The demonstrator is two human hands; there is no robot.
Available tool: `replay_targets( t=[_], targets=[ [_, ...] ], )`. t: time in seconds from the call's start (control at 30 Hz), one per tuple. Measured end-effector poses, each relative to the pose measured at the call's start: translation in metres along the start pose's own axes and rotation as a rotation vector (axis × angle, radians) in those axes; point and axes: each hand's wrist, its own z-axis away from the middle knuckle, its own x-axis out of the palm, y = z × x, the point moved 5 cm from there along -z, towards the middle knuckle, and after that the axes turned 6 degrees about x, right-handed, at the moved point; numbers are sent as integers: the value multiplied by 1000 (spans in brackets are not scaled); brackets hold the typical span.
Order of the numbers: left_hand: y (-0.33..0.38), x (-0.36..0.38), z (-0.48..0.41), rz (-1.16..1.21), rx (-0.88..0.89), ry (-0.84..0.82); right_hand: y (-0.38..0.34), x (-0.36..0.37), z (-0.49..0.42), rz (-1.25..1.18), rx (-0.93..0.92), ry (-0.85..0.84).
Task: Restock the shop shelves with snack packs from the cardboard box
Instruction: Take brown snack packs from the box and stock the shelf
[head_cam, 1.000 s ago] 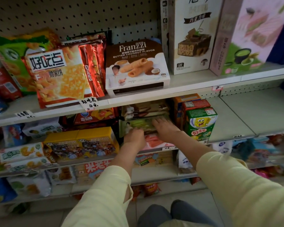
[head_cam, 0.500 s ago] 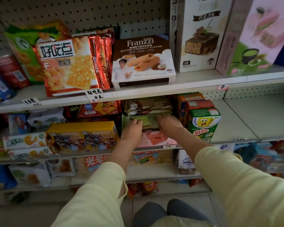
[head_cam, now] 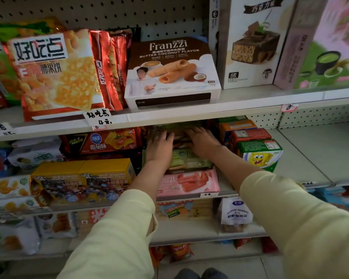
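Head view: both hands reaching far into the second shelf point(head_cam: 302, 156). Left hand point(head_cam: 159, 146) and right hand point(head_cam: 201, 142) side by side, slightly apart, palms flat on the top brown pack point(head_cam: 179, 137) of a stack. Below it a green pack point(head_cam: 189, 160), then a pink pack point(head_cam: 189, 183) nearest. Right of the stack, a cartoon box point(head_cam: 259, 156). No cardboard box in view.

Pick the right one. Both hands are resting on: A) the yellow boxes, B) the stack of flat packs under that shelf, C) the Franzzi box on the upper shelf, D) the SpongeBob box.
B: the left hand and right hand lie palm down on the stack of flat packs, right under the upper shelf; the Franzzi box, SpongeBob box and yellow boxes are untouched.
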Motion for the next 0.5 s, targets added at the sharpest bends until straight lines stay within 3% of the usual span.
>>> replay_targets(
  t=[0.23,0.5],
  targets=[
    [-8,8,-17,3,-38,51,-3,9,-5,27,31,127],
    [-7,3,10,157,-66,40,-21,0,25,-79,8,66]
  ],
)
